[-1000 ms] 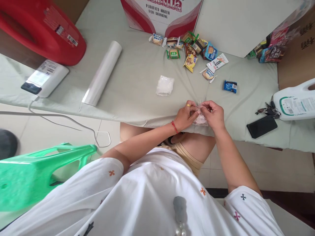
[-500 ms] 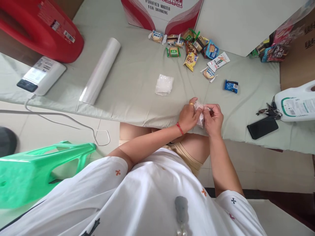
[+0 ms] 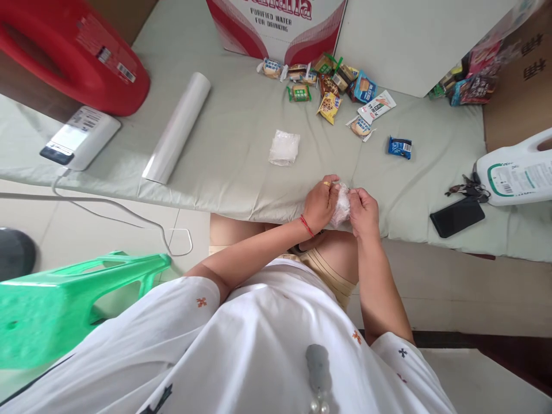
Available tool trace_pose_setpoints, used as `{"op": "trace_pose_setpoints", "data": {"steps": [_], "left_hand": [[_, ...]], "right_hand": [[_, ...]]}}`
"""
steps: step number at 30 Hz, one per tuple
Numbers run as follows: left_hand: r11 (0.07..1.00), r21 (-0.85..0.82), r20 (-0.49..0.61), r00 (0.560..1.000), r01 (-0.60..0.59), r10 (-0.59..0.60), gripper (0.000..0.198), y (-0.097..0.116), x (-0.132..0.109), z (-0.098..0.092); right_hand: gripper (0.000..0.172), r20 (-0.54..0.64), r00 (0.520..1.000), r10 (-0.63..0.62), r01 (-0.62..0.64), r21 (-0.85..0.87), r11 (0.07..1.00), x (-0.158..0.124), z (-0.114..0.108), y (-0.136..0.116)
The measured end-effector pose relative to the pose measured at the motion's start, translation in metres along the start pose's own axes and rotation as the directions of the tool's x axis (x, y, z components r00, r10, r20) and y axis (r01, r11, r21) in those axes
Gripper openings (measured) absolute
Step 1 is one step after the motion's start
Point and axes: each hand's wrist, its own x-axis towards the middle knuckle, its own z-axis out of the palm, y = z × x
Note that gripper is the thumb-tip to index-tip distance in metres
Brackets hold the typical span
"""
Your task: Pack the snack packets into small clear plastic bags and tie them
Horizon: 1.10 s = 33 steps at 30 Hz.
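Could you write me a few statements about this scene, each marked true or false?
1. The left hand and right hand both hold one crinkled clear plastic packet. True.
2. The red string bracelet is on the right arm. False: the red string bracelet is on the left arm.
3. The small blue wrapped snack lies apart from the heap of colourful wrapped snacks. True.
4. The long white cylindrical roll stands upright. False: the long white cylindrical roll lies on its side.
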Motion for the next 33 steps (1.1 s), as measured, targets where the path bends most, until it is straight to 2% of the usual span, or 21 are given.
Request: {"op": "trace_pose_setpoints", "data": {"steps": [2,3,5,7,9,12,13,15,16,18,20,22,23,24,26,28,31,33], "left_hand": [[0.976,0.177,-0.008,0.991,-0.129,0.133,0.042,0.007,-0.008,-0.007],[0.945,0.253,0.044,0.978,-0.207,0.203,0.043,0.012,-0.013,-0.010],[0.873,0.341,0.234,0.931,-0.348,0.279,0.056,0.022,-0.024,-0.014],[0.835,0.398,0.362,0.901,-0.381,0.238,0.083,0.030,-0.030,-0.015],[0.835,0.452,0.378,0.915,-0.313,0.138,0.093,0.033,-0.029,-0.014],[0.891,0.424,0.329,0.944,-0.165,0.018,0.073,0.028,-0.014,-0.018],[0.931,0.350,0.312,0.950,-0.105,-0.010,0.068,0.025,-0.007,-0.021],[0.997,0.028,0.286,0.955,0.078,-0.083,0.059,0.017,0.003,-0.027],[0.973,-0.158,0.286,0.951,0.168,-0.118,0.055,0.014,0.006,-0.030],[0.816,-0.485,0.318,0.933,0.314,-0.170,0.054,0.009,0.009,-0.034],[0.595,-0.689,0.371,0.907,0.413,-0.199,0.063,0.008,0.007,-0.036],[0.373,-0.790,0.436,0.873,0.487,-0.218,0.071,0.008,0.006,-0.038],[0.286,-0.806,0.472,0.854,0.518,-0.217,0.075,0.008,0.006,-0.040],[0.242,-0.804,0.506,0.839,0.543,-0.201,0.077,0.008,0.006,-0.043],[0.213,-0.782,0.571,0.810,0.586,-0.134,0.074,0.005,0.010,-0.050],[0.246,-0.747,0.617,0.782,0.617,-0.088,0.069,0.002,0.015,-0.057],[0.315,-0.680,0.644,0.745,0.662,-0.174,0.065,-0.001,0.019,-0.057],[0.257,-0.703,0.618,0.749,0.663,-0.239,0.059,-0.003,0.018,-0.050]], "right_hand": [[0.046,-0.048,0.998,0.029,-0.029,0.014,0.999,-0.001,-0.001,-0.004],[0.045,-0.072,0.997,0.039,-0.038,0.018,0.999,-0.001,-0.002,-0.006],[0.045,-0.113,0.992,0.050,-0.049,0.015,0.999,-0.003,-0.001,-0.011],[0.045,-0.123,0.991,0.051,-0.051,-0.001,0.999,-0.009,0.002,-0.017],[0.047,-0.083,0.996,0.037,-0.039,-0.022,0.999,-0.019,0.007,-0.022],[0.050,0.027,1.000,0.001,0.000,-0.013,1.000,-0.034,0.008,-0.027],[0.051,0.049,0.999,0.002,-0.003,0.019,1.000,-0.038,0.006,-0.028],[0.050,0.011,0.999,0.036,-0.037,0.128,0.991,-0.044,0.001,-0.028],[0.049,-0.040,0.997,0.060,-0.051,0.197,0.979,-0.045,-0.002,-0.028],[0.051,-0.076,0.991,0.107,-0.073,0.350,0.934,-0.048,-0.005,-0.027],[0.059,0.085,0.989,0.121,-0.147,0.481,0.864,-0.051,-0.003,-0.028],[0.061,0.277,0.953,0.124,-0.262,0.548,0.794,-0.056,0.005,-0.029],[0.059,0.314,0.940,0.131,-0.296,0.562,0.772,-0.057,0.010,-0.030],[0.056,0.308,0.940,0.146,-0.306,0.574,0.760,-0.059,0.014,-0.030],[0.053,0.257,0.950,0.177,-0.299,0.591,0.749,-0.061,0.019,-0.030],[0.052,0.256,0.948,0.189,-0.307,0.578,0.756,-0.061,0.020,-0.030],[0.051,0.288,0.937,0.197,-0.328,0.528,0.783,-0.063,0.020,-0.032],[0.055,0.282,0.938,0.202,-0.328,0.533,0.780,-0.066,0.020,-0.034]]}}
